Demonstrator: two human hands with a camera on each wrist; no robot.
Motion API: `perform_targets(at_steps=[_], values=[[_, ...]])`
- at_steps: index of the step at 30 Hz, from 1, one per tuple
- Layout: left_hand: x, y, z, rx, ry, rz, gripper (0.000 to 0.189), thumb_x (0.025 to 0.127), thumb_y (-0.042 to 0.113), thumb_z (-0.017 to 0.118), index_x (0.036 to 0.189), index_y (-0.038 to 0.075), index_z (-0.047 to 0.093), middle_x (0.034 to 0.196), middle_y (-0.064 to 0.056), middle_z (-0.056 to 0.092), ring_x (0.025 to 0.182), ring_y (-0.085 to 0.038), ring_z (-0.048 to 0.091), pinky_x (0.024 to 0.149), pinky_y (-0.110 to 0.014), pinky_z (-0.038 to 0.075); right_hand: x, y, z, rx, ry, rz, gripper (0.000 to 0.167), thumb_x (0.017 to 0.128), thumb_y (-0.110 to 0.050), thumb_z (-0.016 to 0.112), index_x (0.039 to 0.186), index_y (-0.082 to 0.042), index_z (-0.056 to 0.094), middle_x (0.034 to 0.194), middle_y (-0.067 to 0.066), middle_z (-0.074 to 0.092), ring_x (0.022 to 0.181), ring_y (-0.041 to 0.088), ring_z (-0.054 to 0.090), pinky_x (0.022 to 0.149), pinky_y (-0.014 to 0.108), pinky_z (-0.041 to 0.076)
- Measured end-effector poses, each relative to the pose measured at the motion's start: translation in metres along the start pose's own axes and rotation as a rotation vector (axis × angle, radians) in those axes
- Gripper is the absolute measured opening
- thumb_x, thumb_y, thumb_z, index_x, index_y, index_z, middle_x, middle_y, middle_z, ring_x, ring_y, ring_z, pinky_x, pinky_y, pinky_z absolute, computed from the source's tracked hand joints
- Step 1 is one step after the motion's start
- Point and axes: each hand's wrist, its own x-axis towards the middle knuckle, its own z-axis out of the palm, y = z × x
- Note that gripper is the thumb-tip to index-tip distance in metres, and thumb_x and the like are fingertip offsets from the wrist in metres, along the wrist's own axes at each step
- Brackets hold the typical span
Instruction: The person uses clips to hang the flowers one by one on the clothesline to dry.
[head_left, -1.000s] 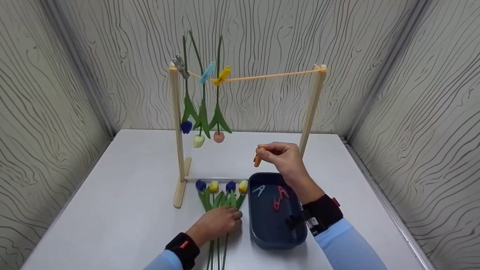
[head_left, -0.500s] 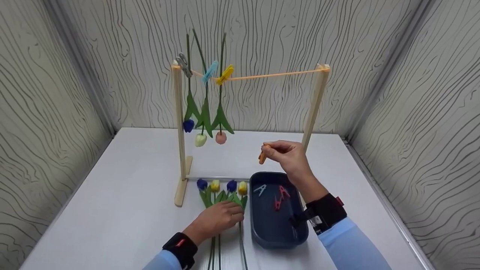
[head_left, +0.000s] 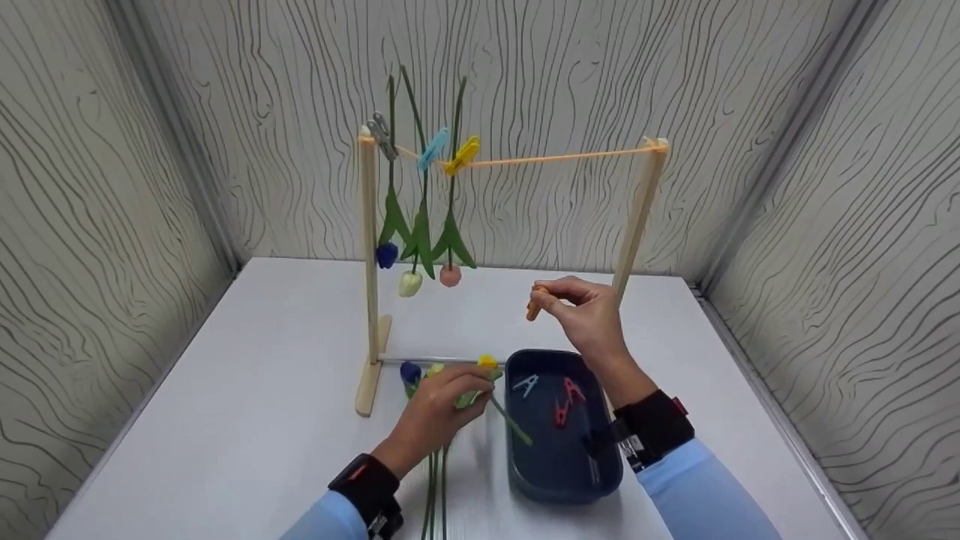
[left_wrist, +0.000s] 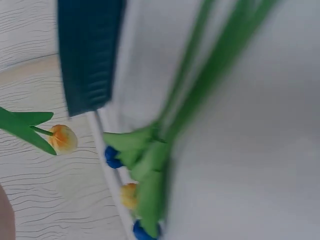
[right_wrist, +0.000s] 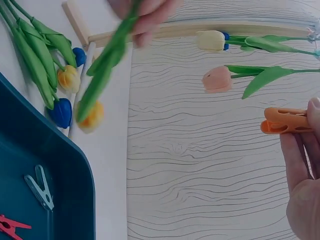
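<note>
Seemingly mid-pickup, my left hand (head_left: 439, 401) grips a yellow tulip (head_left: 487, 361) left of the blue tub (head_left: 551, 465), my right hand (head_left: 589, 313) pinches an orange clothespin (right_wrist: 286, 120) near its far end, and both likely need raising to the cord (head_left: 570, 157).

A white table (head_left: 210, 435) bears a stand's wooden foot (head_left: 365, 390), flat on its left half and running front to back, a post (head_left: 371, 255) rising from it. Right of the foot lie three tulips (right_wrist: 40, 62) side by side, blue, yellow and blue, leaves overlapping, heads at a low rod (head_left: 450, 360), stems trailing toward the near side. Just right of them stands a dark blue tub (head_left: 551, 461), upright, its long sides running front to back
</note>
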Motion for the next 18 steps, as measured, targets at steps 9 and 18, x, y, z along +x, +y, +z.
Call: perform_targets(at_steps=[9, 18], values=[[0.067, 0.013, -0.019, -0.412, 0.308, -0.264, 0.02, 0.094, -0.009, 0.076, 0.113, -0.001, 0.077, 0.11, -0.02, 0.078, 0.106, -0.019, 0.078, 0.101, -0.026, 0.064, 0.0, 0.001, -0.005, -0.004, 0.025, -0.008, 0.009, 0.096, -0.002, 0.081, 0.103, -0.002, 0.085, 0.08, 0.002, 0.082, 0.091, 0.012, 0.079, 0.098, 0.022, 0.061], [0.142, 0.021, -0.047, -0.427, 0.326, -0.566, 0.024, 0.103, 0.009, 0.074, 0.126, 0.003, 0.077, 0.122, -0.016, 0.079, 0.114, -0.025, 0.077, 0.1, -0.024, 0.064, 0.006, -0.01, -0.003, -0.011, 0.078, 0.034, 0.011, 0.097, -0.004, 0.08, 0.106, -0.003, 0.085, 0.086, 0.0, 0.084, 0.097, 0.012, 0.078, 0.099, 0.02, 0.06]])
